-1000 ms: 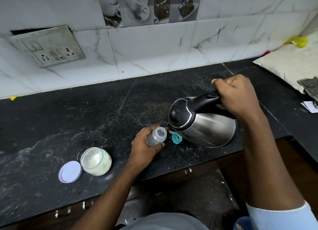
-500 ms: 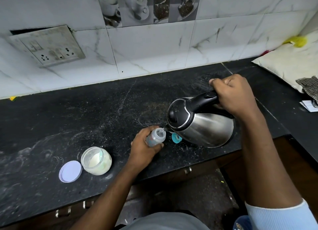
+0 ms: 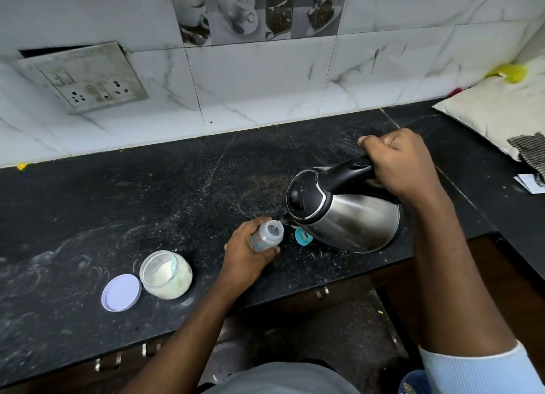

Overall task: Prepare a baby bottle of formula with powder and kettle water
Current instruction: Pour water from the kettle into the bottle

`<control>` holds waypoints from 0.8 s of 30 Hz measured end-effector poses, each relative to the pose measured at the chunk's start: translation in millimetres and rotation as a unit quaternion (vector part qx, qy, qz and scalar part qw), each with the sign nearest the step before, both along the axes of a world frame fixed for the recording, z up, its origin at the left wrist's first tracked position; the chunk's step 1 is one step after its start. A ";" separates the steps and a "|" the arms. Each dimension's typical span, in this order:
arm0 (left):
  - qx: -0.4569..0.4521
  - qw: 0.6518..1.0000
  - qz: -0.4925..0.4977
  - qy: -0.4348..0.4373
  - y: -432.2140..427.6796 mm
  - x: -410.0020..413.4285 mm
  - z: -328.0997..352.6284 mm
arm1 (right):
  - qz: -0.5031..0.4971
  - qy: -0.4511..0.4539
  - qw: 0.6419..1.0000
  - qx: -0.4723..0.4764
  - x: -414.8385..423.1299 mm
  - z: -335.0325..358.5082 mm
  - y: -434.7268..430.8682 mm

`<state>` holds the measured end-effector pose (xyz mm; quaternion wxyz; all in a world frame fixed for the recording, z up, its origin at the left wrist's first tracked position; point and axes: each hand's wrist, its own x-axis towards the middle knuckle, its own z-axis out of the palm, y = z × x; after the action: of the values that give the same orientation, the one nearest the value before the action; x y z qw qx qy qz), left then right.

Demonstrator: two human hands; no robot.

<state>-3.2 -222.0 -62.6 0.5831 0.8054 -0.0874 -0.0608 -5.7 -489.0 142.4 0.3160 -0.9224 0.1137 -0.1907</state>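
My left hand (image 3: 246, 253) grips a small clear baby bottle (image 3: 267, 236), open at the top, on the black counter (image 3: 147, 211). My right hand (image 3: 399, 163) grips the black handle of a steel kettle (image 3: 345, 214), which is tilted left with its spout right over the bottle's mouth. A thin stream of water runs from the spout into the bottle. The bottle's teal cap ring (image 3: 303, 236) lies on the counter, partly hidden under the kettle. An open jar of white powder (image 3: 165, 274) stands to the left, with its lilac lid (image 3: 121, 292) lying beside it.
A white tiled wall with a socket plate (image 3: 82, 78) backs the counter. A cream pillow (image 3: 495, 113) and a checked cloth (image 3: 529, 152) lie at the far right. The counter's front edge runs just below my left wrist, with cabinet handles underneath.
The kettle has tipped slightly further and shifted a little left toward the bottle. My left hand and the bottle have stayed in place.
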 end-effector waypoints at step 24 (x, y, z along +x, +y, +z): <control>0.017 1.000 -0.010 0.001 1.5 -3.6 5.6 | -0.003 -0.003 1.000 -0.005 -5.1 0.9 4.9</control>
<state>-6.8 -220.5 -57.0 0.5687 0.8142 -0.0940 -0.0692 -10.8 -484.0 143.4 0.3109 -0.9233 0.1143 -0.1946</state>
